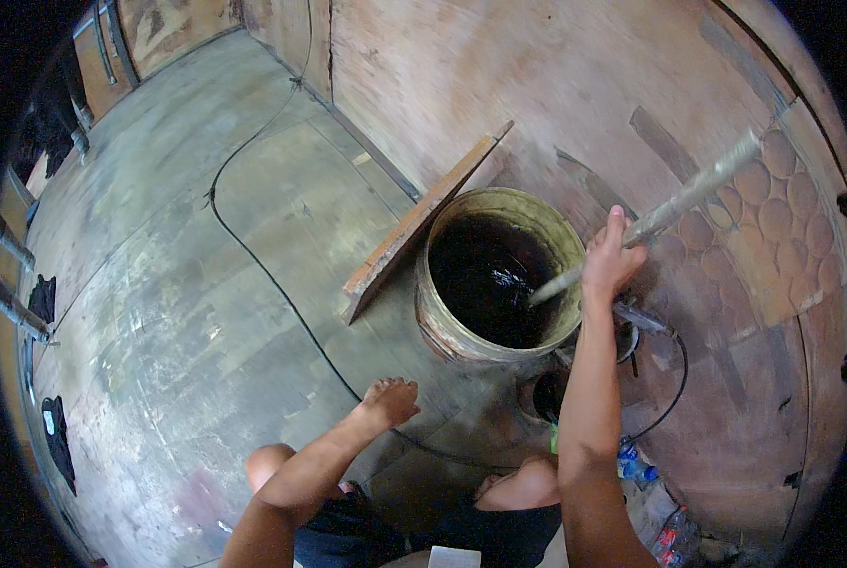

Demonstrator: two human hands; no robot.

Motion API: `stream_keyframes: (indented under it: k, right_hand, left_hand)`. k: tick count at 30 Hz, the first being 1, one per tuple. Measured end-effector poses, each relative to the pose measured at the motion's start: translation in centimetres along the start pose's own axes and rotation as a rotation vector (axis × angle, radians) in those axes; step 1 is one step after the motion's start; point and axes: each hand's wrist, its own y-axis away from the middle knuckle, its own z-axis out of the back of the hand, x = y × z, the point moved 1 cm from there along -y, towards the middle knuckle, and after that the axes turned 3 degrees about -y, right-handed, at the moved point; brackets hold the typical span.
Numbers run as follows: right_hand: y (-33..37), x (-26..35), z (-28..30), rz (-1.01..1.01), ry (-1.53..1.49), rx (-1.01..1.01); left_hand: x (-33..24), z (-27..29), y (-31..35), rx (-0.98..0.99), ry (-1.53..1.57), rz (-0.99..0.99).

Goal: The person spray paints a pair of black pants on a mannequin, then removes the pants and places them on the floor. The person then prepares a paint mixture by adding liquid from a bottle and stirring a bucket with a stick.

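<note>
My right hand (613,257) is closed round a long pale pole (698,189). The pole slants from the upper right down into a large bucket (575,248). Its lower end dips into dark, shiny liquid (485,275), so the tip is hidden. The bucket is yellowish inside and stained outside. Held in the air to the near left of the bucket is my left hand (392,401), its fingers curled in with nothing visible in them. Against the bucket's left side leans a wooden plank (423,220).
A black cable (267,270) winds across the floor (177,284) and passes near my knees. Right of the bucket are a power tool (643,320) with a cord and a dark container (547,396). Plastic bottles (636,464) lie at the lower right. Round marks (774,218) pattern the board at right.
</note>
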Motion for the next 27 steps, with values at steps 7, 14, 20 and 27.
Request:
stream_keyframes:
  k: [7,14,20,27]
  right_hand:
    - [1.6,-1.2,-3.2,-0.272,-0.459,0.356]
    - [0.1,1.2,-2.1,-0.198,-0.107,0.461]
    - [1.2,-1.0,-3.2,-0.081,-0.348,0.259]
    - [1.4,1.3,0.5,-0.36,-0.281,0.479]
  left_hand:
    - [-0.1,0.5,0.4,0.014,0.009,-0.008]
    - [0.4,0.2,0.4,-0.001,0.033,0.002]
    - [0.6,-0.1,-0.5,0.01,0.063,0.002]
    - [1.0,-0.5,-0.5,-0.016,0.027,-0.008]
